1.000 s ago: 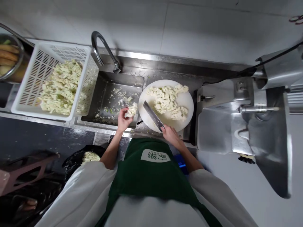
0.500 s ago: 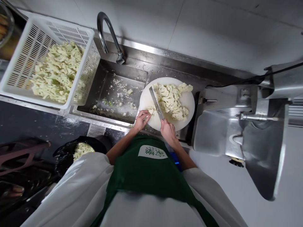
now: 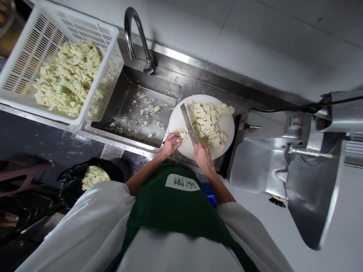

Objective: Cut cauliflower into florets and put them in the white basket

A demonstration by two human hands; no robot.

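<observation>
My right hand (image 3: 202, 155) is closed round the handle of a kitchen knife (image 3: 189, 124), whose broad blade slants up and left over a round white cutting board (image 3: 172, 121). Cut cauliflower (image 3: 208, 119) is heaped to the right of the blade. On its left side lies a small piece of cauliflower (image 3: 184, 133). My left hand (image 3: 171, 144) is at the board's left edge, its fingers bent and drawn together at that small piece. The fingertips partly hide what they grip.
A steel sink (image 3: 141, 109) with scraps lies left of the board, under a curved faucet (image 3: 138, 34). Further left stands a white perforated basket (image 3: 109, 56) of cauliflower. A black-lined bin (image 3: 68, 185) is below. A metal slicing machine (image 3: 255, 158) stands close on the right.
The camera view has turned slightly, so the surroundings shift and tilt. The knife and both hands keep nearly the same places on the board.
</observation>
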